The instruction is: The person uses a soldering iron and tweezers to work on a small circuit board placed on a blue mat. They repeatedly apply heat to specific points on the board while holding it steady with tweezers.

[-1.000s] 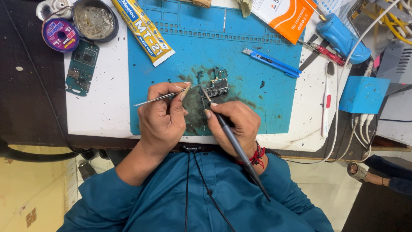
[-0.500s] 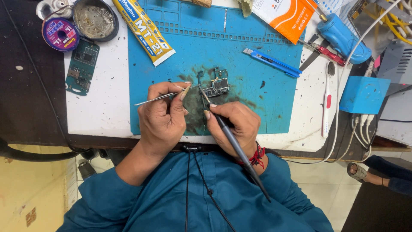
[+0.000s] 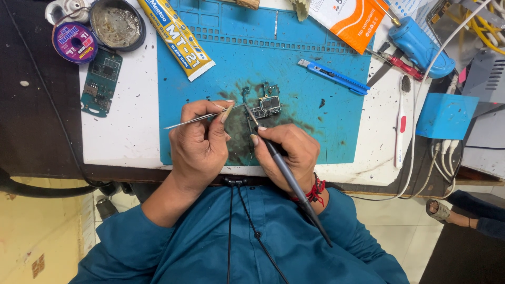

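While we scan from the left edge, a purple solder spool (image 3: 74,42) and a round dark tin (image 3: 117,23) sit at the top corner, with a green circuit board (image 3: 101,82) lying just below them on the white table (image 3: 131,131). Next comes a yellow glue tube (image 3: 176,37) lying slantwise over the corner of the blue work mat (image 3: 294,68). Our left hand (image 3: 200,144) is closed around thin metal tweezers (image 3: 197,119), whose far end points toward the small phone board (image 3: 265,107). That board rests on a dark stained patch near the middle of the mat, just beyond our fingertips. Our right hand (image 3: 286,152) grips a black soldering iron (image 3: 292,184) like a pen, its tip down at the board's left edge. Further right lie a blue utility knife (image 3: 334,77), an orange and white packet (image 3: 350,18), a white toothbrush (image 3: 402,123) and a blue box (image 3: 444,115).
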